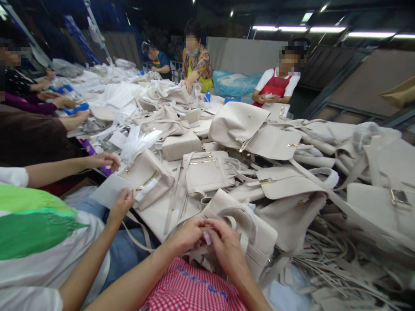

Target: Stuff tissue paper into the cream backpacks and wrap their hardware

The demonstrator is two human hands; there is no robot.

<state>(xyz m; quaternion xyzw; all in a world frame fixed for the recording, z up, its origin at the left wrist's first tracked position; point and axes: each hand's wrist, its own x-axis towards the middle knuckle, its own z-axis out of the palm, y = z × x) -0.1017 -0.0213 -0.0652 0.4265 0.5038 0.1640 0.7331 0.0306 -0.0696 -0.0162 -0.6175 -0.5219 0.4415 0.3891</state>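
Observation:
My left hand and my right hand meet at the bottom centre, above a red checked apron. The fingers of both are closed around a small whitish piece, too small to make out clearly. Just behind and to the right of my hands lies a beige bag with straps and a pocket. Part of a strap curves up beside my fingers. What lies below my palms is partly hidden.
Beige bags cover the table, with a heap of loose straps at the lower right. Close on the left, a person in a green and white shirt handles a white sheet. Several other people stand around the table.

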